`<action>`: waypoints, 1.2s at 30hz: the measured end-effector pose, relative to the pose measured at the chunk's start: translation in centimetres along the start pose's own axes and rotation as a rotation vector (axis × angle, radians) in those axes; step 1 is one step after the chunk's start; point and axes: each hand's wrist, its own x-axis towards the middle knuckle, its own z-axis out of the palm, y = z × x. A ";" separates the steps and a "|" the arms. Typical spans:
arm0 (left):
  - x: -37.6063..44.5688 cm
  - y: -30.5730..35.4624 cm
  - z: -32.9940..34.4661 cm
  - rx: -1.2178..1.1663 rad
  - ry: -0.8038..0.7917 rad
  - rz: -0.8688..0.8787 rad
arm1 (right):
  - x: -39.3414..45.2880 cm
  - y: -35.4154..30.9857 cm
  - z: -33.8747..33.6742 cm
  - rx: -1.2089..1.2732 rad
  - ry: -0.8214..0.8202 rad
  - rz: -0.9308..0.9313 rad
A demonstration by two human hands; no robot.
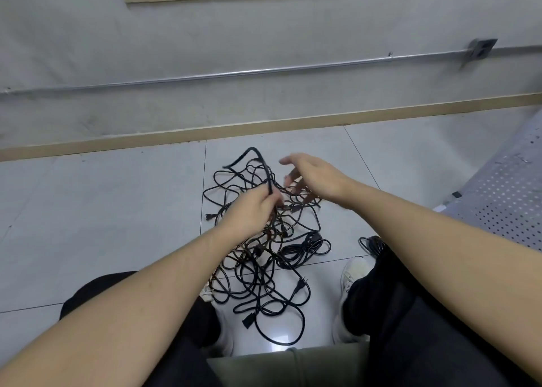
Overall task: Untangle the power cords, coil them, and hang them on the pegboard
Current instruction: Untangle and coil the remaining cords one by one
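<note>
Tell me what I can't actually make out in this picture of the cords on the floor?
- How many cords form the tangled pile: head view, the loops overlap too densely to count.
- What lies under the left hand beyond the lifted black cord in its grip: hand and forearm cover it.
- The second coiled bundle: mostly hidden by the right forearm and leg.
- The pegboard: cut off by the right edge.
- The right hand: fingertips motion-blurred.

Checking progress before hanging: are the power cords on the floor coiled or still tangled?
Mostly tangled: the power cords sprawl in crossing loops, left hand gripping one strand. One coiled bundle lies beside them.
</note>
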 end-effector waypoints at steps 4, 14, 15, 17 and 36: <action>0.2 1.4 -0.9 -0.390 0.086 -0.133 | 0.3 3.7 -0.7 -0.326 -0.251 0.241; -0.3 2.6 -2.6 -0.797 0.140 -0.079 | 0.6 3.7 3.2 -0.672 -0.389 -0.060; -0.3 2.3 -2.7 -0.837 0.130 -0.088 | 0.6 3.5 3.3 -0.693 -0.357 -0.086; 0.3 1.1 -2.4 -0.847 0.097 -0.111 | 0.7 3.3 3.3 -0.741 -0.328 -0.109; 6.1 -13.1 7.6 0.305 -0.585 -0.198 | 5.5 7.0 2.2 -0.716 -0.307 -0.025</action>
